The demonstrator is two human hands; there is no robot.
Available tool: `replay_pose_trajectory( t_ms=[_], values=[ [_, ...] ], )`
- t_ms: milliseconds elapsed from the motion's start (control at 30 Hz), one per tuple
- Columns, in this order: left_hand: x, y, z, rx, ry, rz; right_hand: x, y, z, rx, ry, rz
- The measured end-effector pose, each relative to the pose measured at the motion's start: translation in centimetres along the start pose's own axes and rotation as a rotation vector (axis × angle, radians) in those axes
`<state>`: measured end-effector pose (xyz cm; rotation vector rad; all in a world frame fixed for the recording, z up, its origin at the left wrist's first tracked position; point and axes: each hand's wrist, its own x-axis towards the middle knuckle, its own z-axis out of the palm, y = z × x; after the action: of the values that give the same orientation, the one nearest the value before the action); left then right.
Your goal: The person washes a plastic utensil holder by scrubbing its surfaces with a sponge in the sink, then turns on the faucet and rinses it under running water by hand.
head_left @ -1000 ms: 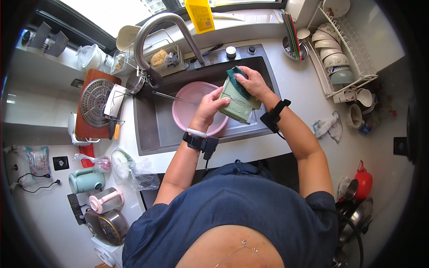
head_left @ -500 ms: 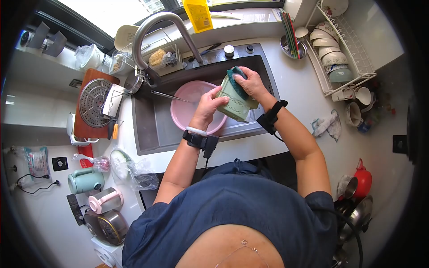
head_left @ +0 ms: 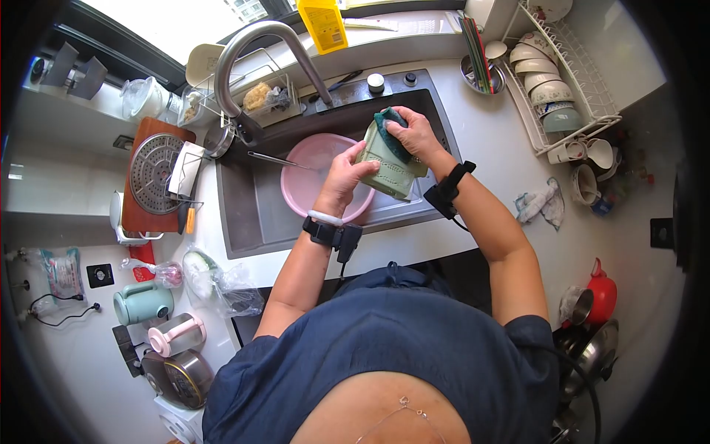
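Over the sink, my left hand [head_left: 343, 176] grips the lower left side of a light green plastic container [head_left: 390, 176], its thumb across the near face. My right hand [head_left: 416, 139] is closed on a dark green scrubbing pad [head_left: 392, 135], which lies pressed against the container's upper right part. The container is tilted, and its far side is hidden. Below it and to the left, a pink basin [head_left: 293, 194] stands in the sink [head_left: 248, 222], partly covered by my left hand. A thin metal utensil [head_left: 275, 158] leans on the basin's rim.
The tap [head_left: 222, 66] arches over the sink's back left. A dish rack [head_left: 569, 74] with bowls and a cloth [head_left: 546, 205] are on the right. On the left are a cutting board [head_left: 132, 207], plastic bags [head_left: 235, 292] and a green kettle [head_left: 140, 302]. A yellow bottle [head_left: 322, 26] stands behind.
The whole view has shifted slightly, so the surroundings sit a little further left. Both hands keep their holds on the container and pad, with hardly any movement between them.
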<state>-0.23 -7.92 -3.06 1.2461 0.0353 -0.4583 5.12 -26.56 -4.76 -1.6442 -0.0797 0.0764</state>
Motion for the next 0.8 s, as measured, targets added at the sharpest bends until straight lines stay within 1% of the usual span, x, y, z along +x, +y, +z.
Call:
replay_pose_trajectory(
  t_ms=[33,133,200,233,333,400,467,533,567,633,667,733,767,800],
  values=[
    [0.2,-0.4,-0.4,-0.005,0.004,-0.012,0.0,0.5,0.1,0.001,0.001,0.001],
    [0.2,-0.1,-0.5,-0.022,-0.024,-0.021,-1.2,0.1,0.7,-0.231,-0.074,-0.066],
    [0.3,0.0,-0.6,-0.035,-0.050,-0.015,-1.9,-0.5,1.2,-0.549,0.022,-0.341],
    [0.5,-0.1,-0.7,-0.008,-0.050,-0.008,-1.8,-0.6,1.1,-0.549,0.023,-0.339],
    [0.4,0.2,-0.5,0.019,-0.049,0.004,-1.2,-0.8,0.9,-0.499,-0.007,-0.286],
    [0.3,0.5,-0.3,0.018,-0.051,0.009,-1.0,-1.3,0.6,-0.271,-0.061,-0.134],
    [0.3,0.5,-0.2,0.031,0.007,-0.012,-0.4,-0.9,0.5,-0.148,0.035,-0.050],
    [0.3,0.3,-0.4,0.020,-0.011,-0.019,0.1,-0.5,0.1,-0.014,0.006,0.053],
    [0.3,0.2,-0.5,0.009,-0.028,-0.026,0.3,-0.5,0.0,-0.013,0.006,0.051],
    [0.3,0.3,-0.9,0.017,-0.036,-0.019,0.6,-0.3,-0.5,0.007,-0.115,0.142],
    [0.2,0.3,-0.9,0.019,-0.040,-0.013,0.7,-0.2,-0.8,0.006,-0.110,0.143],
    [0.1,0.4,-1.2,0.026,-0.060,0.002,1.0,-0.1,-1.4,-0.056,-0.240,0.194],
    [-0.1,0.6,-1.2,0.034,-0.077,0.019,0.8,-0.7,-1.5,-0.125,-0.294,0.148],
    [-0.2,0.6,-1.1,0.034,-0.077,0.018,0.7,-1.3,-1.6,-0.124,-0.294,0.148]
  ],
)
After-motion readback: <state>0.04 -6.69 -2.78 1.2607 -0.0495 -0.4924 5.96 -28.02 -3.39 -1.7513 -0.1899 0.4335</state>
